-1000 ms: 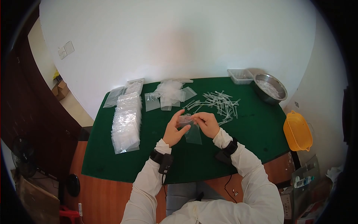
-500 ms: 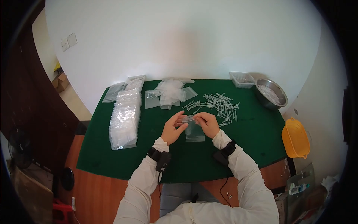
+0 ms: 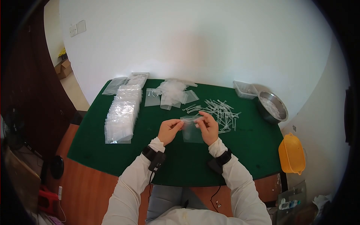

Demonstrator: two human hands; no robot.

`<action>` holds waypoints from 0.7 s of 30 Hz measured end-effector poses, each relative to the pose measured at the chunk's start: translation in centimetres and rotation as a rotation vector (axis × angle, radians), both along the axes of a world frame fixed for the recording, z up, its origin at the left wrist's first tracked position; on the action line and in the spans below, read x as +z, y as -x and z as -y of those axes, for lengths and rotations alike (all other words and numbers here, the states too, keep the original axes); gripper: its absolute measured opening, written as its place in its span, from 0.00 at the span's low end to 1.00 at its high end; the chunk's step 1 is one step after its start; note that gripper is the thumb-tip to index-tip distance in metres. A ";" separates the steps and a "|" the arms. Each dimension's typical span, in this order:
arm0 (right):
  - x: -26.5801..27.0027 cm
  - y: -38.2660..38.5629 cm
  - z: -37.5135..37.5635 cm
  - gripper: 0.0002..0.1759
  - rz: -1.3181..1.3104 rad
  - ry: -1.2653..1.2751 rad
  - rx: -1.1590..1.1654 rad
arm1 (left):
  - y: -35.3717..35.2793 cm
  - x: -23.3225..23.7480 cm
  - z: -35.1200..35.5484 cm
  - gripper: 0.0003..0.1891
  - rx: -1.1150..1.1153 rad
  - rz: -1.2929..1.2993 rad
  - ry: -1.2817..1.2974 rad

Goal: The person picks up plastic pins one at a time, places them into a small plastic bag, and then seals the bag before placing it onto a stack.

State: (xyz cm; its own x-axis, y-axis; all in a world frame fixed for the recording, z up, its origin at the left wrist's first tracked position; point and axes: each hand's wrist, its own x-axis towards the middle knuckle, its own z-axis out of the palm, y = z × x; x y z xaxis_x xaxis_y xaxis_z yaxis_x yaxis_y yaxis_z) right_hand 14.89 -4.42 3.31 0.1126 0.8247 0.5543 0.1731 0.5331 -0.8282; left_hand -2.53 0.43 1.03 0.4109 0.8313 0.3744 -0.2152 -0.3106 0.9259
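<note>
A clear zip bag (image 3: pixel 192 135) hangs upright between my hands, over the green cloth. My left hand (image 3: pixel 170 131) pinches its upper left edge between thumb and forefinger. At the upper right corner, the thumb and fingers of my right hand (image 3: pixel 208 128) are closed on the bag's mouth. Just beyond my right hand lies a loose heap of small clear plastic sticks with looped ends (image 3: pixel 221 108). Farther back, flat clear bags (image 3: pixel 172 93) are spread in a pile. To the left runs a long overlapping row of clear bags (image 3: pixel 122 112).
A clear plastic tray (image 3: pixel 245 90) and a steel bowl (image 3: pixel 279 116) with clear items stand at the back right. A yellow basket (image 3: pixel 291 153) is beside the table's right edge. Another clear tray (image 3: pixel 140 74) sits at the back left, against the white wall (image 3: pixel 150 37).
My left fingers have closed from a spread pose onto the bag's edge. My right hand has turned at the corner, and the bag's mouth is drawn straighter. The whole view has shifted slightly.
</note>
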 end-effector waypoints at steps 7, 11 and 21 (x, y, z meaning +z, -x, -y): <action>-0.7 0.1 -0.3 0.13 -0.072 0.044 0.049 | 0.0 0.0 0.1 0.10 0.011 0.040 0.000; -2.1 -0.1 -0.8 0.09 -0.208 0.176 0.156 | -0.3 -0.6 -0.1 0.10 0.024 0.078 0.034; -2.6 0.2 -0.8 0.05 -0.211 0.295 0.221 | -0.7 -1.3 0.1 0.10 -0.033 -0.007 0.112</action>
